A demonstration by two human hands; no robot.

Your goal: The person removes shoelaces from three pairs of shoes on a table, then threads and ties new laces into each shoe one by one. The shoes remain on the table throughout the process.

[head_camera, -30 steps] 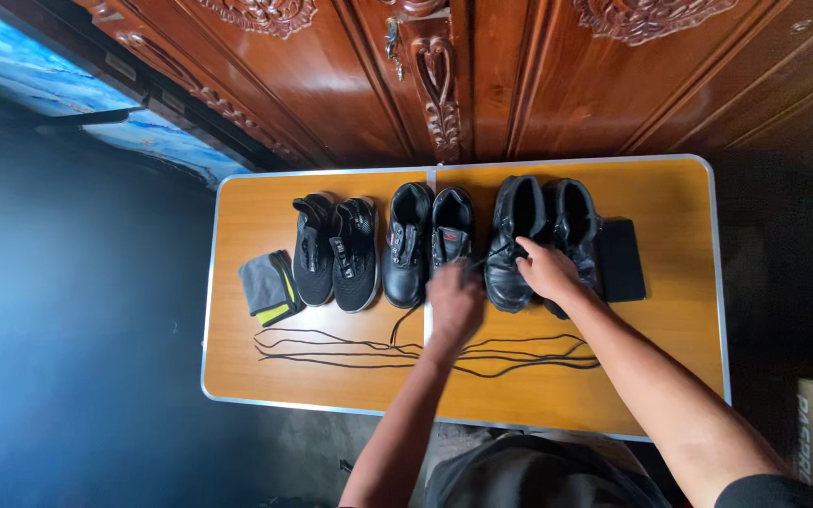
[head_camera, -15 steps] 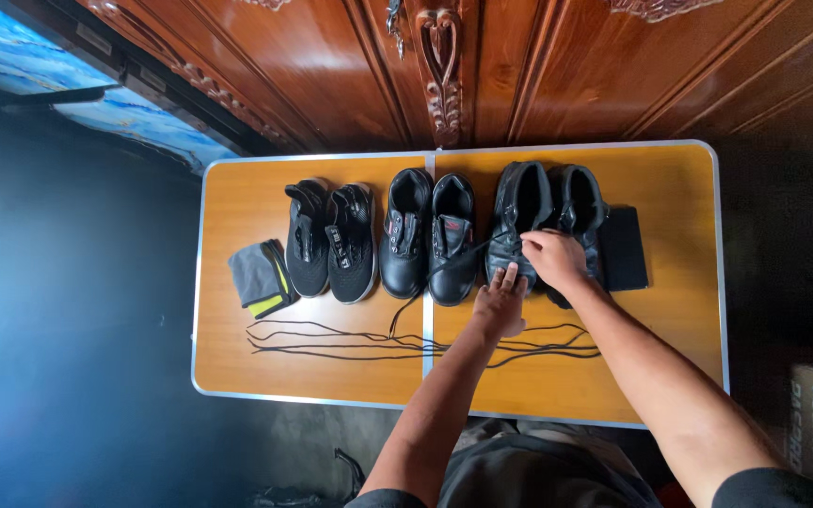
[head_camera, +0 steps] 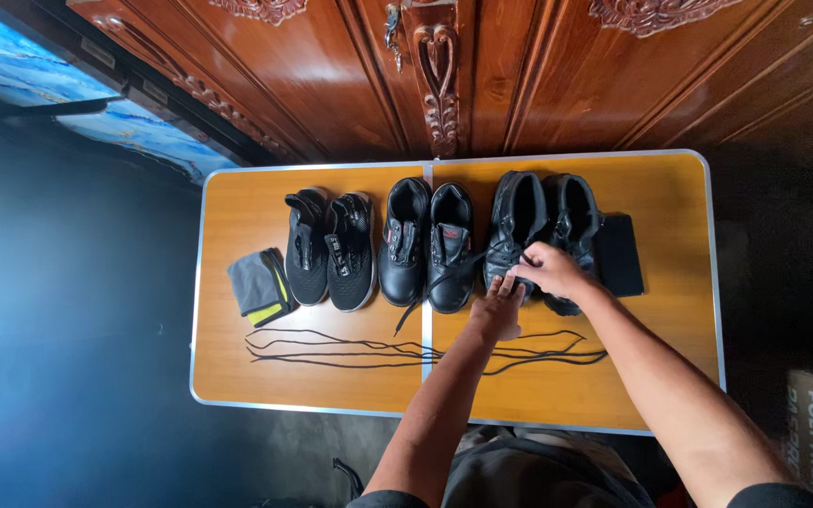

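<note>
Head view, looking straight down. An orange folding table (head_camera: 670, 376) with a pale metal rim stands against a carved dark wooden cabinet (head_camera: 519, 75). Along the table's far edge sit three pairs of black shoes: a mesh pair (head_camera: 329, 249) toward the left, a glossy low pair (head_camera: 428, 245) at the middle seam, and a high boot pair (head_camera: 540, 230) toward the right.

The right hand (head_camera: 549, 271) rests on the front of the boot pair, fingers pinched together on a black lace end at the left boot's eyelets. The left hand (head_camera: 499, 306) lies just beside it, at that boot's toe, fingertips touching the boot; whether it grips anything cannot be told (the fingers are seen from behind).

A flat black rectangle (head_camera: 621, 254) lies touching the right side of the boots. A folded grey cloth with a yellow stripe (head_camera: 261, 287) lies near the left edge, beside the mesh pair. Loose black laces (head_camera: 350, 346) stretch in long lines along the near half of the table, crossing the middle seam.
</note>
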